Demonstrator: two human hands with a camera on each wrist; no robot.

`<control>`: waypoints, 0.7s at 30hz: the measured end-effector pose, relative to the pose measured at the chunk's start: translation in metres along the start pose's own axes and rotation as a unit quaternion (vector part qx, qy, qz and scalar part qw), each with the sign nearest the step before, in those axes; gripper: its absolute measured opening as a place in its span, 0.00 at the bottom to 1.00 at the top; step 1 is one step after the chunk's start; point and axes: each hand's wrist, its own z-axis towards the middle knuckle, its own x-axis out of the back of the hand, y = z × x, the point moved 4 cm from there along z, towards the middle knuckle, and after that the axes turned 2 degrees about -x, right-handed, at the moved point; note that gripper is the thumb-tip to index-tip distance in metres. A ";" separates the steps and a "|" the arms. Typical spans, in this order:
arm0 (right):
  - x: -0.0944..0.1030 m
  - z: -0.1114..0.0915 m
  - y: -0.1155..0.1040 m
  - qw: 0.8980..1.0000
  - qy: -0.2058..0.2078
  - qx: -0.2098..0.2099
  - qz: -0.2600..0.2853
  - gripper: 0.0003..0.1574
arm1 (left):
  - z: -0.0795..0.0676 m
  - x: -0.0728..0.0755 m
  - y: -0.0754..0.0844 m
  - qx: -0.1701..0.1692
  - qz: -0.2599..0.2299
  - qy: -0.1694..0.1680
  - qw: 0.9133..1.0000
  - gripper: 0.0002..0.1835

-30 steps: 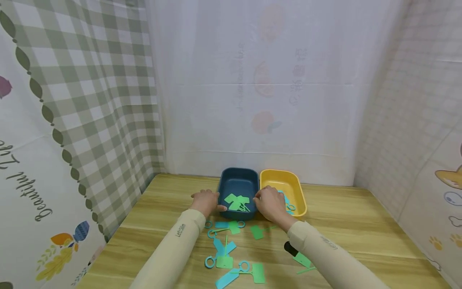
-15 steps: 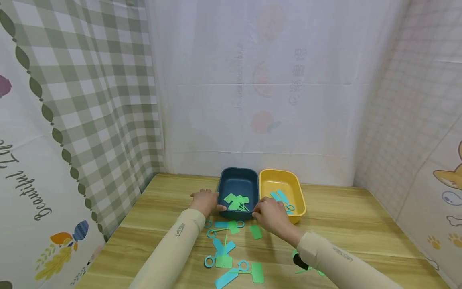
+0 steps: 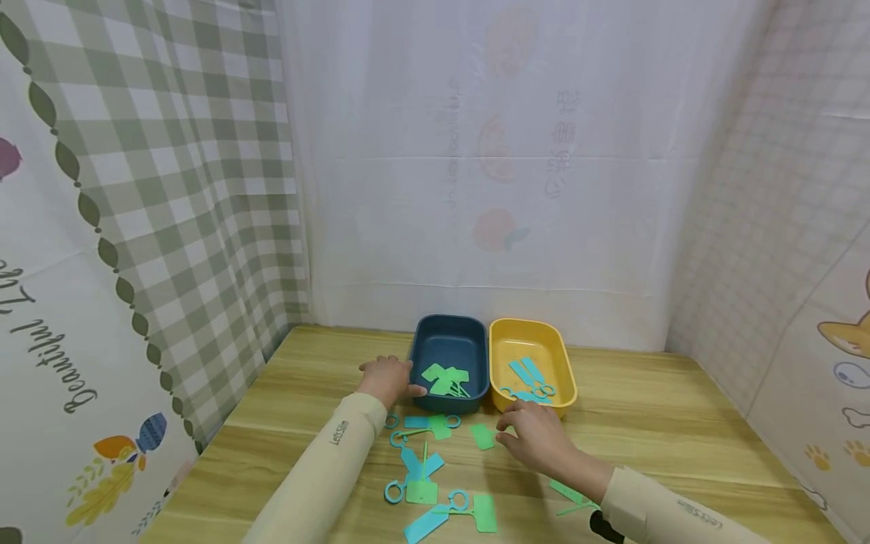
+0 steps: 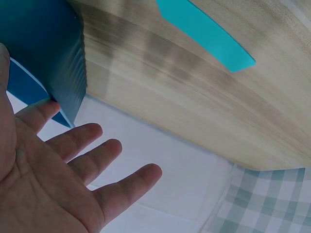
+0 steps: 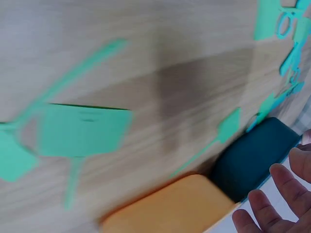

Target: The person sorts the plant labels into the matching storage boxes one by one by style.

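At the left front corner of the dark blue bin (image 3: 450,340), my left hand (image 3: 386,379) rests with thumb and index finger at the rim. Its other fingers stretch out loosely in the left wrist view. Several flat green tags (image 3: 447,378) with thin stems lie in this bin. My right hand (image 3: 537,438) is just in front of the yellow bin (image 3: 523,338), fingers loosely bent, holding nothing. Close to its fingertips a green tag (image 3: 482,436) lies on the table. Inside the yellow bin are several blue tags (image 3: 522,372) with ring ends.
Left of centre, blue ring tags (image 3: 425,524) and green stem tags (image 3: 423,493) lie overlapping on the wooden table (image 3: 340,349). More green tags (image 3: 567,491) lie partly behind the right forearm. A white curtain (image 3: 408,227) hangs behind the bins.
My right hand has moved away from the rims between the bins, toward the front and right, uncovering the blue tags in the yellow bin. The left hand stays in place.
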 end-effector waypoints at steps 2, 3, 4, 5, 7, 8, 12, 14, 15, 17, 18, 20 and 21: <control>0.001 -0.006 0.011 1.000 -0.010 -0.002 -0.004 0.03 | 0.000 0.001 -0.001 -0.001 -0.002 0.000 1.000 0.37; 0.001 -0.010 0.016 1.000 -0.014 -0.002 -0.005 0.04 | -0.001 0.002 -0.002 0.000 -0.002 -0.001 1.000 0.37; 0.001 -0.013 0.021 1.000 -0.020 -0.006 -0.004 0.04 | -0.001 0.003 -0.003 0.001 -0.002 -0.003 1.000 0.37; 0.001 -0.016 0.027 1.000 -0.026 -0.012 -0.002 0.04 | -0.002 0.003 -0.003 0.001 -0.003 -0.005 1.000 0.37; 0.002 -0.024 0.039 0.999 -0.030 -0.024 -0.005 0.03 | -0.002 0.004 -0.003 0.001 -0.004 -0.009 1.000 0.38; 0.003 -0.029 0.045 0.999 -0.033 -0.029 -0.006 0.03 | -0.002 0.004 -0.003 0.001 -0.003 -0.010 1.000 0.38; 0.007 -0.045 0.066 0.998 -0.045 -0.038 -0.015 0.04 | -0.002 0.003 -0.001 0.000 0.003 -0.006 1.000 0.38; 0.009 -0.053 0.076 0.998 -0.052 -0.025 -0.019 0.05 | -0.002 0.002 0.000 -0.001 0.005 -0.003 1.000 0.38; 0.010 -0.058 0.080 0.998 -0.054 -0.014 -0.021 0.05 | -0.001 0.002 0.000 -0.001 0.006 -0.002 1.000 0.38; 0.013 -0.065 0.088 0.998 -0.059 0.008 -0.022 0.06 | -0.001 0.002 0.001 -0.002 0.002 -0.002 1.000 0.38; 0.015 -0.069 0.092 0.998 -0.063 0.020 -0.020 0.07 | -0.001 0.002 0.002 -0.003 0.000 -0.002 1.000 0.38; 0.017 -0.074 0.099 0.997 -0.071 0.039 -0.018 0.09 | 0.000 0.001 0.001 -0.003 -0.005 -0.003 1.000 0.38; 0.018 -0.076 0.102 0.996 -0.073 0.045 -0.018 0.10 | 0.000 0.001 0.001 -0.004 -0.007 -0.004 1.000 0.38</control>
